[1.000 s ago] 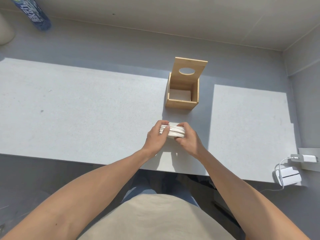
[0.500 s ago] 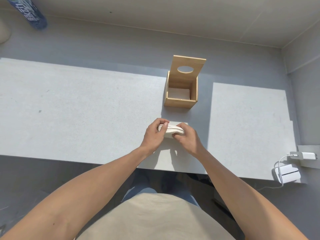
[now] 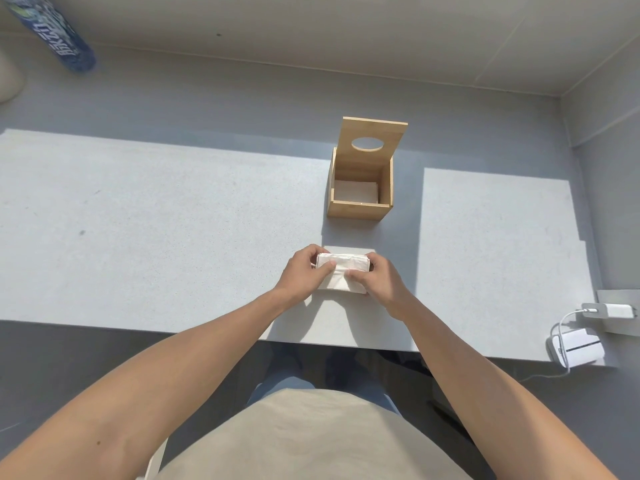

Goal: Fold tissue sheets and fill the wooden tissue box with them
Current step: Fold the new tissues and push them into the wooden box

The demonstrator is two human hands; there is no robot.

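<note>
A wooden tissue box (image 3: 356, 209) stands open on the grey table, its lid with an oval hole tipped up at the back. White tissue (image 3: 355, 192) lies at its bottom. Nearer to me, a folded white tissue stack (image 3: 343, 271) sits just above the table. My left hand (image 3: 303, 273) grips its left end and my right hand (image 3: 375, 280) grips its right end, thumbs pressing on top. The stack lies in front of the box, about a hand's length from it.
A blue bottle (image 3: 55, 36) lies at the far left back. A white charger and cable (image 3: 576, 346) sit at the table's right front edge. The table's front edge (image 3: 138, 325) runs just below my wrists. A wall rises on the right.
The tissue stack has turned in my hands so its broad top face shows, and both thumbs now press on it. The hands stay in the same place.
</note>
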